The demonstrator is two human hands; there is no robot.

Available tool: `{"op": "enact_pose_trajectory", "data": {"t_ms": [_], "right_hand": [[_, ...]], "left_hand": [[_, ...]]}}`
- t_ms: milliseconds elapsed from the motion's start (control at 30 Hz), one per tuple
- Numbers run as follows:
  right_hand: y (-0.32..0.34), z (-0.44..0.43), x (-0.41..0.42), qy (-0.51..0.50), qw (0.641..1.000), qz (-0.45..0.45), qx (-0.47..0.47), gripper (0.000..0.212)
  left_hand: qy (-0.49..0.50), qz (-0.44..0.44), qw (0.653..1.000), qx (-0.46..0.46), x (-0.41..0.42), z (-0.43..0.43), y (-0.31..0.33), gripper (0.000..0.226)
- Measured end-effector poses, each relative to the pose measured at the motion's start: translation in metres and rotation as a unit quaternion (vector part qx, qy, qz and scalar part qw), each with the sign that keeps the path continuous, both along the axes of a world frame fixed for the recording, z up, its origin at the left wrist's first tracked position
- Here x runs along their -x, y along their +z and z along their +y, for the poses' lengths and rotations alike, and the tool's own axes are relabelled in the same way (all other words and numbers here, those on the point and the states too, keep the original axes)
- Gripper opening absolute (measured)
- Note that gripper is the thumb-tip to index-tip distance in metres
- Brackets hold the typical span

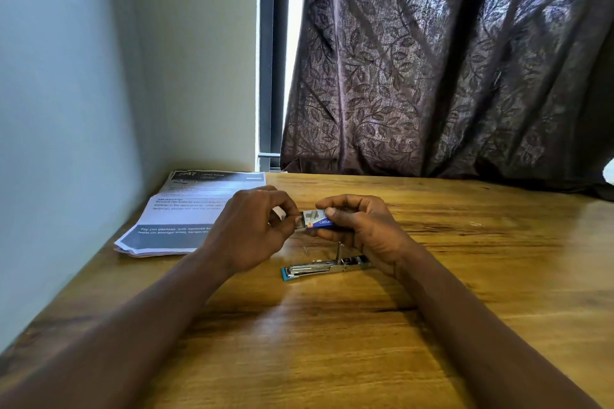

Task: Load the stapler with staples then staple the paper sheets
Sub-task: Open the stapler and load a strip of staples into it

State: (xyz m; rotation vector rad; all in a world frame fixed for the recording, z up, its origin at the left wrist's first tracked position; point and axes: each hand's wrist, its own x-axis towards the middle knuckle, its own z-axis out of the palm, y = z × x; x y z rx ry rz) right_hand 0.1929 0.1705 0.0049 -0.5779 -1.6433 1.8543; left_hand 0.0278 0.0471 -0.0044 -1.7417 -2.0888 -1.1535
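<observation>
One blue staple box held between two hands.
Right hand curled round it, left hand fingertips pinching its pale end. One stapler flat on the table just below the fingers; one stack of paper sheets left of them.

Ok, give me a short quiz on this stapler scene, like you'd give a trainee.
1. True or false: the stapler lies on the table, in neither hand.
2. The right hand grips the staple box. What does the left hand do? A: pinches the box's open end. B: lies flat on the table. C: holds the stapler.
3. Fill in: the paper sheets lie on the person's ____ side, by the wall.
Key: 1 true; 2 A; 3 left.
</observation>
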Motion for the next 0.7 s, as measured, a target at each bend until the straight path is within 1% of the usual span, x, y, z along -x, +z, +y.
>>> {"op": "enact_pose_trajectory", "data": {"t_ms": [167,267,333,467,533,600,700], "right_hand": [[0.000,0.001,0.001,0.002,1.000,0.002,0.027,0.015],[0.000,0.004,0.001,-0.009,0.999,0.019,0.043,0.014],[0.002,0.005,0.000,-0.019,0.998,0.038,0.052,0.014],[0.002,0.009,-0.002,-0.050,0.996,0.044,0.053,0.013],[0.001,0.012,-0.001,-0.069,0.995,0.042,0.055,0.012],[0.001,0.015,-0.002,-0.097,0.993,0.038,0.060,0.013],[0.000,0.019,-0.004,-0.144,0.987,0.031,0.068,0.013]], "left_hand": [[-0.007,-0.044,0.999,-0.028,0.003,0.003,-0.006,0.005],[-0.023,-0.113,0.990,-0.082,0.004,0.005,-0.006,0.006],[-0.020,-0.145,0.983,-0.107,0.004,0.005,-0.005,0.006],[-0.013,-0.158,0.980,-0.123,0.006,0.004,-0.003,0.005],[-0.012,-0.150,0.981,-0.126,0.009,0.003,-0.003,0.007],[-0.020,-0.110,0.988,-0.106,0.012,0.000,-0.003,0.011],[-0.050,-0.022,0.999,-0.003,0.018,-0.004,-0.002,0.022]]}}
